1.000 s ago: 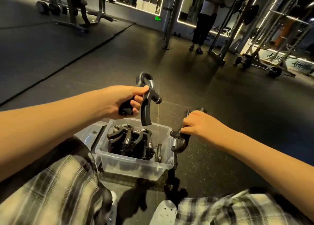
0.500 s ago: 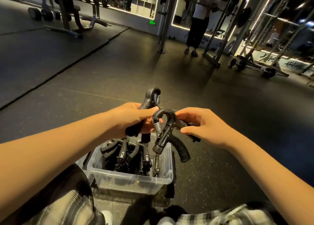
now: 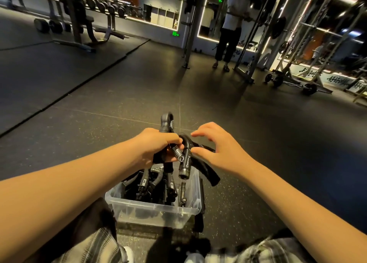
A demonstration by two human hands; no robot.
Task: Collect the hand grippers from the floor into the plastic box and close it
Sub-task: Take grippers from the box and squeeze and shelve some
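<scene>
- My left hand, just left of frame centre, is clenched around the first hand gripper; its looped top and spring stick up above my knuckles.
- The second hand gripper hangs just right of that fist, spring end against my left fingertips, its 2 handles pointing down and to the right; 1 handle tip is above the box's far edge.
- My right hand, right of centre, is spread wide with fingers only lightly bent; the thumb tip touches the second hand gripper's arch, and I see no finger wrapped round it.
- The plastic box sits on the floor at lower centre, between my knees; it is clear and open-topped.
- A pile of black grippers fills the box, tangled so that I cannot count them.
- Both held grippers are above the box, apart from the pile.
- The dark floor fills mid-frame; a dumbbell rack stands upper left; a standing person is at upper centre, right of a pole; metal frames crowd the upper right.
- Plaid trousers show along the bottom edge.
</scene>
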